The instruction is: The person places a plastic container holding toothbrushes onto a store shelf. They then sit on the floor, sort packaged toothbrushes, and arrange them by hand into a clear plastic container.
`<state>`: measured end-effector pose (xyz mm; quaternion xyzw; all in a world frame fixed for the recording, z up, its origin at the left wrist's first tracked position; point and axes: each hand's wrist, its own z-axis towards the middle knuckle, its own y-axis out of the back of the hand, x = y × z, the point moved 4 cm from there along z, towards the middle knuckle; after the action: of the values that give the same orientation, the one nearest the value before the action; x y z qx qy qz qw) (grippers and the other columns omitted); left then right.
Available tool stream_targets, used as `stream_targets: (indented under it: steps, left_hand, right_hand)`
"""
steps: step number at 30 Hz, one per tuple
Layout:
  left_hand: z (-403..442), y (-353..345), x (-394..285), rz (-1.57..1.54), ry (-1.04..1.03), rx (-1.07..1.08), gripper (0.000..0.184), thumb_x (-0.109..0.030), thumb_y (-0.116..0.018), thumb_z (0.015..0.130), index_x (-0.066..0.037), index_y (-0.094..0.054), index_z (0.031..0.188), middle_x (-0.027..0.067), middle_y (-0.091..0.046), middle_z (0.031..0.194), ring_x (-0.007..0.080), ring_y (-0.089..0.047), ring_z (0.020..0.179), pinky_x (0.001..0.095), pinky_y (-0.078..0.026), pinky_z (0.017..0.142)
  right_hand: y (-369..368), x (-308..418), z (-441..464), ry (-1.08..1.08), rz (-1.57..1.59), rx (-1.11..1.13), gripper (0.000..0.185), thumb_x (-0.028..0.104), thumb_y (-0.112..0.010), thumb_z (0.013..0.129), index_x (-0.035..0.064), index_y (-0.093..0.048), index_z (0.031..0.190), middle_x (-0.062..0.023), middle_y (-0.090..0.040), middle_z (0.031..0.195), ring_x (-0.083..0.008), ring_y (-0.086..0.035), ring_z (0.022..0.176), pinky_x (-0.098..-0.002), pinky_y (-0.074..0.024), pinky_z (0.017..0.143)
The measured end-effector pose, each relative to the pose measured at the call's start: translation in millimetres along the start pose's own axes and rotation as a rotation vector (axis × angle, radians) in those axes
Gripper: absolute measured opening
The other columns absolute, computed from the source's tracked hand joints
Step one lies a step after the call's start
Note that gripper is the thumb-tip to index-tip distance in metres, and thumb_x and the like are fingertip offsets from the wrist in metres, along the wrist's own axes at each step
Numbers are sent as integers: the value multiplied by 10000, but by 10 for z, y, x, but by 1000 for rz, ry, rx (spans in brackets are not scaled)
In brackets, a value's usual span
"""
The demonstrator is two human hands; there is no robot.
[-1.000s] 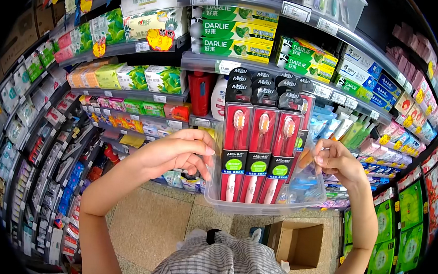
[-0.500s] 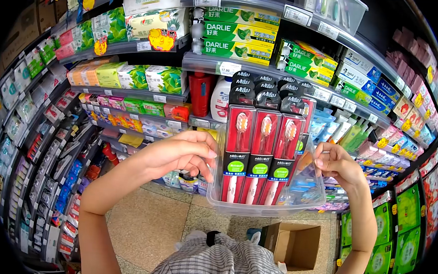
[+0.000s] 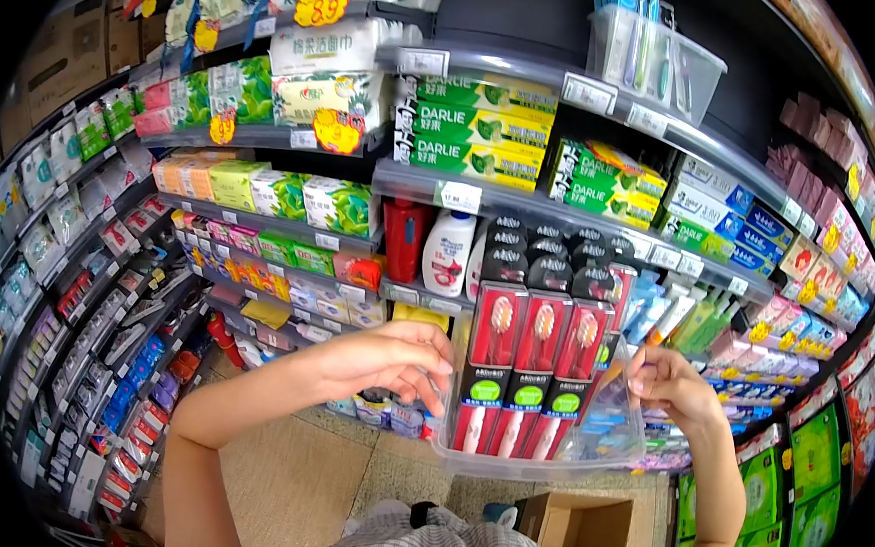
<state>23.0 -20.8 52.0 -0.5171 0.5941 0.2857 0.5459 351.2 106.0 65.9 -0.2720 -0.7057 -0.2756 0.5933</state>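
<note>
**Toothbrush packs upright in a transparent bin, held off the shelf between two hands**

Centre: red-and-black toothbrush packs (image 3: 537,365) stand in rows in the left part of a transparent bin (image 3: 536,470), three abreast at the front, with further black card tops rising behind them. The right part of the bin contains lower-lying packaging, blurred and seen through the plastic; its contents cannot be identified.

Hands: the left hand (image 3: 392,366) is at the bin's left wall, its fingers loosely bent and its fingertips meeting the plastic; part of this contact is hidden. The right hand (image 3: 671,383) grips the opposite rim in a narrow pinch of thumb and forefinger. No other support is visible, so the bin is judged to hang between the two.

Stage: the front packs are already inside and upright, and the bin is off the shelf, in front of it. How much sorting or filling remains cannot be determined.

Surroundings: directly behind are a shelf edge (image 3: 561,221), a white bottle (image 3: 448,259) and a red bottle (image 3: 402,241), side by side. Above them are stacked green-and-yellow toothpaste boxes (image 3: 481,131); higher and to the right, a second transparent container (image 3: 695,79) holds slender items. Below, a cardboard box (image 3: 592,534) stands open on the tiled floor (image 3: 305,466).
</note>
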Motion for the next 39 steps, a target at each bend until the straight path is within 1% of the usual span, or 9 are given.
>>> stream_targets:
  steps: [6, 8, 11, 21, 25, 28, 29, 33, 39]
  left_hand:
    - [76, -32, 87, -36, -16, 28, 160, -197, -596, 928, -73, -533, 1008, 54, -619, 931, 214, -703, 841, 225, -459, 605]
    - [94, -16, 117, -38, -26, 27, 166, -205, -590, 933, -73, -531, 1015, 58, -620, 929, 212, -703, 843, 227, -463, 606]
    - [112, 45, 150, -43, -24, 24, 180, -222, -589, 936, -74, -528, 1018, 59, -618, 938, 208, -703, 849, 226, -469, 615]
    - [251, 574, -77, -7, 25, 121, 235, -230, -622, 924, -74, -502, 1052, 66, -613, 990, 202, -689, 900, 231, -482, 662]
    - [259, 860, -248, -8, 67, 180, 262, -232, -620, 925, -66, -488, 1080, 67, -615, 1021, 199, -679, 927, 239, -482, 689]
    - [285, 1027, -342, 7, 74, 208, 284, -247, -605, 933, -59, -486, 1109, 77, -614, 1028, 201, -677, 935, 252, -480, 717]
    - [305, 1078, -364, 17, 76, 222, 293, -252, -600, 936, -55, -485, 1120, 82, -614, 1030, 202, -676, 938, 256, -479, 728]
    - [386, 1296, -294, 33, 109, 264, 317, -265, -604, 939, -37, -502, 1134, 128, -634, 1084, 187, -651, 973, 255, -471, 749]
    - [530, 1437, -245, 12, 210, 311, 284, -225, -601, 937, -33, -521, 1130, 158, -642, 1110, 155, -638, 896, 212, -444, 687]
  right_hand:
    - [79, -43, 5, -18, 8, -1, 174, 102, -738, 824, 54, -583, 888, -33, -668, 760, -101, -652, 672, -182, -427, 537]
    - [91, -73, 39, -20, 51, 13, 160, 66, -730, 823, 46, -584, 885, -44, -672, 770, -119, -659, 686, -213, -486, 605]
    - [97, -116, 116, -53, 60, 4, 160, 46, -728, 821, 41, -586, 894, -45, -673, 778, -126, -660, 697, -233, -507, 638]
    - [-16, -15, 542, -14, 123, -91, 153, -7, -719, 790, 14, -595, 877, -65, -658, 773, -150, -656, 683, -246, -495, 635]
    - [-176, 68, 738, -12, 159, -154, 184, -37, -705, 771, -16, -579, 903, -89, -660, 739, -166, -669, 620, -201, -362, 478]
    - [-235, 112, 834, 0, 125, -173, 197, -35, -710, 764, -19, -579, 910, -90, -662, 743, -173, -669, 625, -201, -370, 481]
    - [-279, 162, 848, -17, 147, -152, 162, -41, -705, 786, -8, -586, 891, -81, -659, 805, -162, -666, 723, -263, -527, 660]
    - [-321, 92, 919, -57, 127, -100, 163, -31, -694, 815, 24, -576, 912, -78, -671, 766, -168, -673, 729, -269, -514, 701]
    - [-405, 1, 922, -140, 179, -120, 157, 1, -699, 828, 25, -578, 925, -56, -666, 794, -139, -661, 751, -228, -479, 672]
